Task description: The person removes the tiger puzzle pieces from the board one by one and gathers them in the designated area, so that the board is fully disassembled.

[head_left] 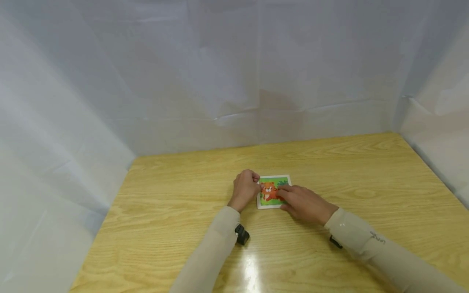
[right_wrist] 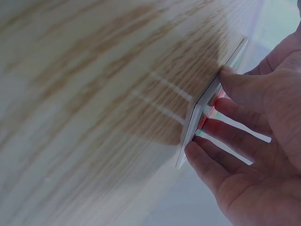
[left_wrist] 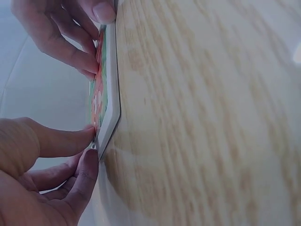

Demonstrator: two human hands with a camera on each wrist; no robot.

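Note:
A square puzzle board [head_left: 274, 206] with a raised white rim lies flat on the table, with an orange tiger on green as its picture. At its left edge is my left hand [head_left: 246, 188]; its thumb and index finger [left_wrist: 86, 174] pinch together at the rim in the left wrist view. My right hand [head_left: 307, 203] grips the board's near right corner from above. In the right wrist view its thumb [right_wrist: 240, 87] lies along one rim and an outer finger at the other. Its middle fingers bend onto the picture, hiding the tiger's right part.
The wooden table [head_left: 176, 236] runs out on all sides of the board. White sheeting [head_left: 205, 81] hangs behind it and along both sides. A dark wrist camera [head_left: 242, 235] sits under the left sleeve, and another [head_left: 335, 242] under the right.

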